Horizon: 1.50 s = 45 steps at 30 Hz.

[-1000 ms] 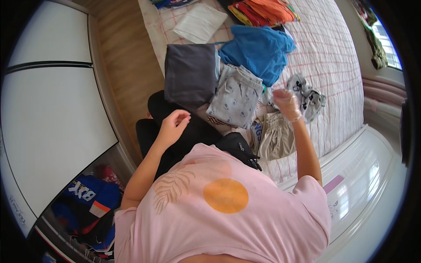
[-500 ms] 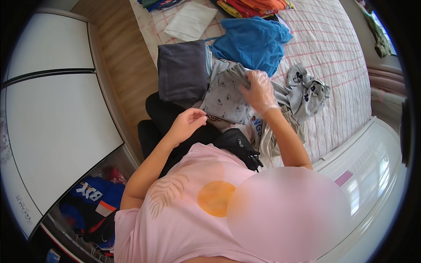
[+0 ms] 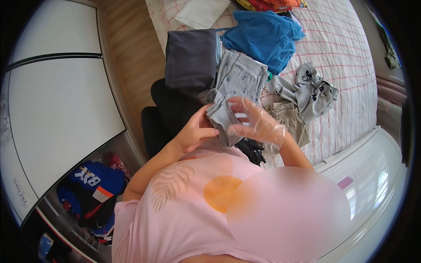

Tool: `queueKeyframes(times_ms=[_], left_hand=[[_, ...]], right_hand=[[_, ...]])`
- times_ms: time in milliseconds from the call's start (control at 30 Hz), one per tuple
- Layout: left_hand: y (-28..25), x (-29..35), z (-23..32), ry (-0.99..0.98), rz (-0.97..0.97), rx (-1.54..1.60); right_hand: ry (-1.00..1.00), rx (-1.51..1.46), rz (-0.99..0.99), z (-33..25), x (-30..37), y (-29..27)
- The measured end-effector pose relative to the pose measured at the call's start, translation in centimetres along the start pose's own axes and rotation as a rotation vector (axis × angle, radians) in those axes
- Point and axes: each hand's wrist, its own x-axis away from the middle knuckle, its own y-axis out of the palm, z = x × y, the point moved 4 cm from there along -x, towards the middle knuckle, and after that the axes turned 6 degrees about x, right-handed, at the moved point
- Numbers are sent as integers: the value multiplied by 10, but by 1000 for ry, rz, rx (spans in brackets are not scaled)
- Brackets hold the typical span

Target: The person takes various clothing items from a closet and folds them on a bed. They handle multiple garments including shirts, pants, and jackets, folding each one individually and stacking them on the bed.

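Note:
A small folded grey garment (image 3: 224, 119) is held over my lap, close to the pink shirt. The fingers of my left hand (image 3: 196, 131) grip its left side, the thumb lying across the front. My right hand (image 3: 256, 122), in a clear plastic glove, curves beside the right edge with thumb and fingers apart, the fingertips at the cloth. Just beyond lies a folded grey garment with dark prints (image 3: 243, 76) on a pile. To its left is a folded dark grey cloth (image 3: 190, 59). The exact kind of the held garment cannot be told.
A crumpled blue garment (image 3: 263, 39) lies farther back on the checked bedspread (image 3: 337, 52). At right are grey clothes with cartoon prints (image 3: 313, 94) and beige pants (image 3: 289, 116). White folded cloth (image 3: 201, 13) lies far back. A white cabinet (image 3: 61, 118) stands left, with clothes in an open compartment.
The small grey garment has come off the printed one toward my body. My left hand has taken hold of it, and my right hand has moved nearer me. The view has shifted slightly.

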Motion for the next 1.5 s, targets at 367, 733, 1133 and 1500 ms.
queueKeyframes(times_ms=[367, 733, 1133, 1500], left_hand=[[12, 3, 3, 197, 8, -160], [3, 5, 0, 218, 166, -312], [0, 41, 25, 174, 146, -293], [-88, 202, 265, 696, 849, -766]], right_hand=[[-43, 83, 80, -1, 2, 16], [257, -435, 67, 26, 1, 13], [-93, 971, 634, 84, -94, -84], [-4, 54, 863, 53, -9, -275]])
